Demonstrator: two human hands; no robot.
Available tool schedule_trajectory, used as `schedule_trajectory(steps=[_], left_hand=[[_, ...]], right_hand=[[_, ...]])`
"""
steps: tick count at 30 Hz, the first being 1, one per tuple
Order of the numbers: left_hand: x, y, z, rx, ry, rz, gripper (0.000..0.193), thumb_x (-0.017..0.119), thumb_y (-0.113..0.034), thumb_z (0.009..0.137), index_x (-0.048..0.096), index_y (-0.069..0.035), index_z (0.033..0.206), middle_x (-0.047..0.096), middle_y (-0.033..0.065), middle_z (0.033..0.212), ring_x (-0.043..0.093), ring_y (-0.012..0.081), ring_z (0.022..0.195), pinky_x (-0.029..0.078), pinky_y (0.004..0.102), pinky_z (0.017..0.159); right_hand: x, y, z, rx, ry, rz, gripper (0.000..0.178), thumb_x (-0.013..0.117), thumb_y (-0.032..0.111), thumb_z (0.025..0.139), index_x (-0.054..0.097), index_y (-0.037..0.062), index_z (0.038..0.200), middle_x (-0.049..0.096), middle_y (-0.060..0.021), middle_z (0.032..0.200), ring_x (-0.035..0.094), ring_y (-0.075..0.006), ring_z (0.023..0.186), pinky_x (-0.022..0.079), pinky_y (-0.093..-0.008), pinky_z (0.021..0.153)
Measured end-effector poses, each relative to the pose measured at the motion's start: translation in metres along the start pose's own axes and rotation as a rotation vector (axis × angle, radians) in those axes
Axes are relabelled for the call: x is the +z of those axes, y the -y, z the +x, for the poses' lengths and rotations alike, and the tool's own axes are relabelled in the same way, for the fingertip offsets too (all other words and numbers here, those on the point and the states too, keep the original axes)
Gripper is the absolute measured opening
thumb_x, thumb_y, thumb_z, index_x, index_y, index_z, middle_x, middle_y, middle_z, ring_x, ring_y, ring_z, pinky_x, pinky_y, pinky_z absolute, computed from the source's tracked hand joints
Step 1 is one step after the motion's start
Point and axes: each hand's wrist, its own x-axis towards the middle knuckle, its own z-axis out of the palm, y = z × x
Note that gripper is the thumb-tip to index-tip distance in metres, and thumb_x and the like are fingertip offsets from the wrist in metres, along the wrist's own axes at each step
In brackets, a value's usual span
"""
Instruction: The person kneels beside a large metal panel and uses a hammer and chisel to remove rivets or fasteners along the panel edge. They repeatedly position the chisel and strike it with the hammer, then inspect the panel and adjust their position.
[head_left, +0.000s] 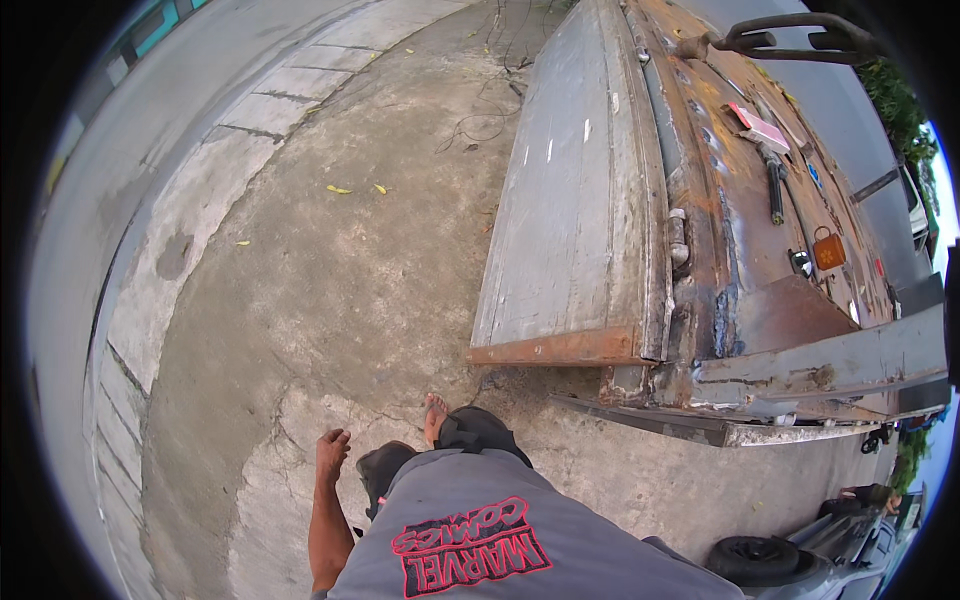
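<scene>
My left hand (332,455) hangs at my left side over the concrete ground (330,270). Its fingers are loosely bent and a little apart, and I see nothing in them. My right hand does not show. To my right stands a rusty steel flatbed (800,310) with a long grey metal side panel (560,200) along its near side. The panel's end edge (570,348) is rusty orange. My left hand is well away from both and touches nothing visible.
On the flatbed lie a red and white box (762,130), a dark rod-like tool (776,192) and an orange-brown case (829,249). Thin cables (485,125) trail on the ground beyond the panel. A spare tyre (752,560) on a grey vehicle shows at lower right, near another person (872,495).
</scene>
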Motion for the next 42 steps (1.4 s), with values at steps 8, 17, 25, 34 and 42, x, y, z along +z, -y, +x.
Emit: schedule_trajectory(steps=[8, 17, 25, 34, 42], left_hand=[[-0.047, -0.017, 0.057, -0.480, 0.020, -0.040, 0.039, 0.068, -0.023, 0.095, 0.064, -0.001, 0.127, 0.072, 0.0130, 0.108, 0.071, 0.0294, 0.094, 0.054, 0.0425, 0.079], [-0.033, -0.256, 0.266, -0.255, 0.201, 0.346, 0.034, 0.063, -0.022, 0.096, 0.069, 0.000, 0.121, 0.074, 0.0148, 0.103, 0.074, 0.0281, 0.088, 0.058, 0.0444, 0.076], [0.213, -0.746, 0.361, 0.977, 0.389, 0.868, 0.052, 0.072, -0.027, 0.094, 0.064, 0.004, 0.134, 0.071, 0.0236, 0.125, 0.071, 0.0350, 0.111, 0.054, 0.0425, 0.097], [0.457, -1.047, 0.160, 1.532, 0.844, 0.481, 0.056, 0.070, -0.032, 0.099, 0.059, 0.000, 0.143, 0.069, 0.0168, 0.130, 0.068, 0.0265, 0.114, 0.053, 0.0399, 0.098], [0.635, -1.187, 0.068, 1.704, 1.046, 0.410, 0.053, 0.071, -0.034, 0.098, 0.064, -0.001, 0.139, 0.070, 0.0162, 0.133, 0.066, 0.0253, 0.121, 0.049, 0.0388, 0.105]], right_hand=[[-0.003, 0.149, 0.031, 0.046, -0.043, 0.142, 0.028, 0.080, 0.021, 0.086, 0.072, -0.0042, 0.095, 0.070, -0.0189, 0.082, 0.070, -0.0268, 0.064, 0.054, -0.0428, 0.052], [-0.019, 0.310, 0.080, 0.171, -0.215, 0.443, 0.028, 0.080, 0.021, 0.086, 0.072, -0.0046, 0.094, 0.070, -0.0187, 0.081, 0.070, -0.0267, 0.063, 0.054, -0.0425, 0.051], [-0.010, 0.420, 0.107, 0.262, -0.279, 0.671, 0.028, 0.080, 0.021, 0.086, 0.071, -0.0049, 0.094, 0.069, -0.0185, 0.080, 0.069, -0.0266, 0.062, 0.054, -0.0423, 0.051], [-0.047, 0.486, 0.152, 0.334, -0.308, 0.823, 0.029, 0.080, 0.021, 0.086, 0.071, -0.0052, 0.093, 0.069, -0.0184, 0.079, 0.069, -0.0265, 0.061, 0.054, -0.0420, 0.051], [-0.105, 0.537, 0.165, 0.354, -0.410, 0.980, 0.029, 0.080, 0.021, 0.086, 0.071, -0.0055, 0.093, 0.069, -0.0182, 0.079, 0.069, -0.0264, 0.060, 0.054, -0.0418, 0.050]])
